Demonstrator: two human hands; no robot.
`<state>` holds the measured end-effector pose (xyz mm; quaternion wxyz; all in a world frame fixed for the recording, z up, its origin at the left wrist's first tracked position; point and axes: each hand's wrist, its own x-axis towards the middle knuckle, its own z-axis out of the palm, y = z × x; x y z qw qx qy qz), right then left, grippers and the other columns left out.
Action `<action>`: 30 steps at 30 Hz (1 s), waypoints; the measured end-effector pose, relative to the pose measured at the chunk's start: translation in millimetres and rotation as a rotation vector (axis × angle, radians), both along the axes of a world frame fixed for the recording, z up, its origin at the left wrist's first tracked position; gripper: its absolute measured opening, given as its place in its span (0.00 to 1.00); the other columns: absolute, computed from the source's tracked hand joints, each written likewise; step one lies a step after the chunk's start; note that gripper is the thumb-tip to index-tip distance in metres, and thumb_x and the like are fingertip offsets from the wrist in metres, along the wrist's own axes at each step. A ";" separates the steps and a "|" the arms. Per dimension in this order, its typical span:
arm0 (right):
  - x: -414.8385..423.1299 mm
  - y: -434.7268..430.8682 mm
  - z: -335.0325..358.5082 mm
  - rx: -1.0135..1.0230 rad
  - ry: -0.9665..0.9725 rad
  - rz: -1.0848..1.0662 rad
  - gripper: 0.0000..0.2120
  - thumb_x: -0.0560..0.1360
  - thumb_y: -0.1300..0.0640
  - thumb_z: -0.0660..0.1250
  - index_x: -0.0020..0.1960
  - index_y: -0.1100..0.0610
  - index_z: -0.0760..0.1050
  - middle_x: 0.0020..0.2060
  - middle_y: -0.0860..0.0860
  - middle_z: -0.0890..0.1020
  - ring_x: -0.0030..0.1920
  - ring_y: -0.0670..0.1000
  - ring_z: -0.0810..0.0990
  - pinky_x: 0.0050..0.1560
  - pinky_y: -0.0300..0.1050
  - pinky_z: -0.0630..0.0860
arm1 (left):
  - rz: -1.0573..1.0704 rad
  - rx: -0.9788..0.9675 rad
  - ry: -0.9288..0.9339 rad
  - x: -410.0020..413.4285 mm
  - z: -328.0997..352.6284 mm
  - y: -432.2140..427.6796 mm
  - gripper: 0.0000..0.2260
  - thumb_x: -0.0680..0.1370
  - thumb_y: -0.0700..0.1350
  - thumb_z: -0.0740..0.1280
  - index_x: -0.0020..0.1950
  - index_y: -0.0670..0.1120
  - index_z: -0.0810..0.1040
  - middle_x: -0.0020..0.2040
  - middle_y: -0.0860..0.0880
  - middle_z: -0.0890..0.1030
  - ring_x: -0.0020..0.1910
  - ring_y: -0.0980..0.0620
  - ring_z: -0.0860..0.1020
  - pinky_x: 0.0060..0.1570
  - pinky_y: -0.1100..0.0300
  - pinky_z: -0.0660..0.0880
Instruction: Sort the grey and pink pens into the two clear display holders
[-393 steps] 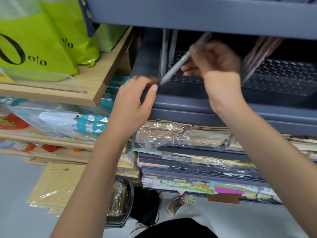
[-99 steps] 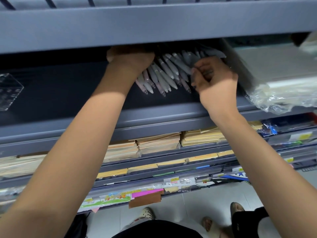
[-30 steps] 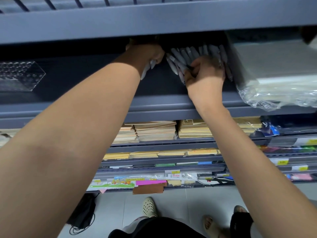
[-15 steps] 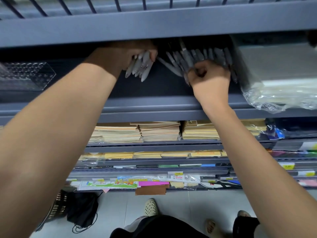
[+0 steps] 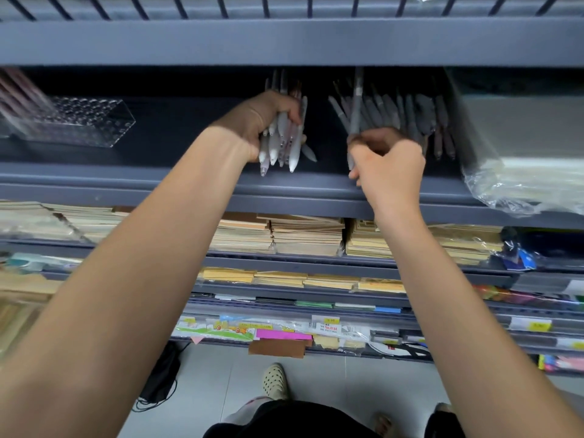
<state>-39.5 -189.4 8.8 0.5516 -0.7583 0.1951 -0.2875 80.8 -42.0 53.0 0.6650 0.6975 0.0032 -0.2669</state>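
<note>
On the dark grey metal shelf (image 5: 177, 153) the left hand (image 5: 268, 121) grips a bundle of pale pink plastic pens (image 5: 284, 143). Its fingers are curled round the barrels, and the tips point down to just short of the shelf's front lip. The right hand (image 5: 390, 165) is over that lip. Its thumb and fingers pinch the lower end of one slim grey pen (image 5: 355, 112), which stands nearly upright and reaches up towards the underside of the grey upper shelf (image 5: 284, 42).

Just behind the right hand, a pile of loose grey pens (image 5: 414, 115) lies fanned on the shelf. Its right edge is close to a large plastic-wrapped package (image 5: 521, 137) that overhangs the front lip. A narrow strip of bare shelf separates the pink bundle from the grey pile.

One clear plastic display holder (image 5: 82, 128) with a grid of round holes sits at the far left, well apart from both hands. A few pinkish pens (image 5: 19, 93), blurred, lean out of its left end. A wide stretch of bare shelf lies between the holder and the left hand. The upper shelf hangs low, leaving little height above the pens.
</note>
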 end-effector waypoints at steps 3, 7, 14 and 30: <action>-9.2 -5.1 -0.5 0.091 0.022 0.053 0.04 0.71 0.53 0.67 0.44 0.51 0.78 0.25 0.50 0.82 0.26 0.47 0.79 0.31 0.41 0.75 | 0.034 -0.043 0.001 -5.8 -1.7 -1.3 0.08 0.74 0.34 0.64 0.34 0.39 0.76 0.28 0.42 0.78 0.28 0.46 0.81 0.35 0.57 0.80; -20.2 -10.3 -0.3 0.201 0.014 0.093 0.08 0.70 0.54 0.65 0.47 0.56 0.75 0.28 0.52 0.83 0.28 0.54 0.81 0.34 0.46 0.77 | 0.074 -0.188 0.038 -11.9 -2.9 0.7 0.09 0.74 0.33 0.63 0.38 0.42 0.77 0.32 0.45 0.77 0.29 0.48 0.80 0.39 0.56 0.79; -40.6 2.8 0.8 0.300 0.021 0.248 0.11 0.72 0.55 0.58 0.52 0.54 0.74 0.30 0.52 0.82 0.23 0.48 0.70 0.23 0.39 0.67 | 0.174 -0.234 -0.047 -39.0 0.5 18.3 0.13 0.75 0.32 0.65 0.31 0.40 0.75 0.29 0.44 0.73 0.28 0.47 0.76 0.36 0.56 0.77; -75.8 102.4 -13.2 0.368 0.025 0.685 0.12 0.71 0.47 0.73 0.54 0.48 0.80 0.35 0.53 0.82 0.26 0.47 0.72 0.26 0.37 0.70 | 0.505 -0.303 -0.074 -179.8 -46.1 155.9 0.17 0.71 0.34 0.71 0.59 0.38 0.76 0.34 0.48 0.83 0.34 0.51 0.83 0.34 0.58 0.80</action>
